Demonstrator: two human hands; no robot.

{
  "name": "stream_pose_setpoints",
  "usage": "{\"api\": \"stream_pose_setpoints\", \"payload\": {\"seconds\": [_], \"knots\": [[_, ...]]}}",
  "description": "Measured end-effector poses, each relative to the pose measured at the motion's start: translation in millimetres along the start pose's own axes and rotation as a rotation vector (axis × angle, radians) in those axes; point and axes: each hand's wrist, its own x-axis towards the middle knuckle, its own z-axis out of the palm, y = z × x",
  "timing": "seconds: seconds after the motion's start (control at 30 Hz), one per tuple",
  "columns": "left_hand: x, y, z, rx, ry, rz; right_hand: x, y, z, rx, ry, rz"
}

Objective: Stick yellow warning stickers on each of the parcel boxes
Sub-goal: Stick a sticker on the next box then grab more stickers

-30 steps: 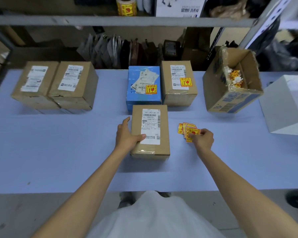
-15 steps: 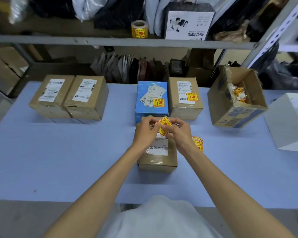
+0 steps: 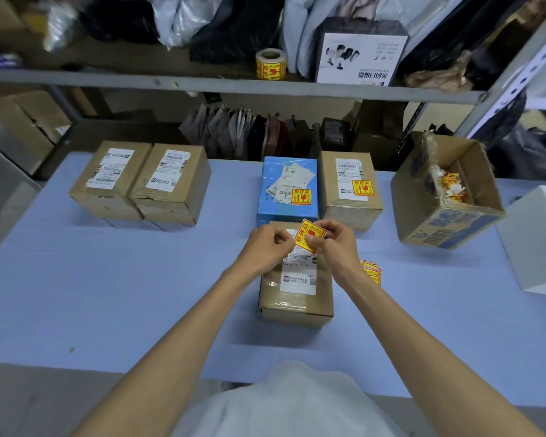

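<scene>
On the worktop the box lies just under the fingers, rigid and probably light. The left hand and right hand pinch the sticker by opposite edges; thin, floppy, probably tacky, so hold corners only.

table: pale blue top | shelving: grey metal shelf behind table, perforated upright at right | on shelf: dark and pale bags | under shelf: row of upright pouches | floor: grey
</scene>
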Motion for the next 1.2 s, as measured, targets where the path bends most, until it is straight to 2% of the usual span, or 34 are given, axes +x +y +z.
{"api": "stream_pose_setpoints", "payload": {"seconds": [0.4,0.47,0.57,0.63,0.73,1.2], "knots": [[10.5,0.9,-3.9,-0.142,-0.063,-0.010,12.3,-2.9,-3.7,-0.046,0.017,0.000],[12.6,0.4,-3.5,-0.147,-0.057,-0.013,12.6,2.8,-3.8,-0.204,0.089,-0.124],[15.8,-0.9,-2.1,-0.143,-0.047,-0.012,11.2,8.0,-6.6,-0.508,0.199,-0.438],[16.3,-0.7,-1.7,-0.150,-0.042,-0.004,10.7,6.0,-7.3,-0.562,0.115,-0.528],[17.2,0.6,-1.4,-0.169,-0.040,0.001,10.5,5.7,-6.1,-0.607,-0.026,-0.533],[22.3,6.1,-0.7,-0.129,-0.063,0.044,15.3,2.7,-5.2,-0.589,-0.057,-0.484]]}}
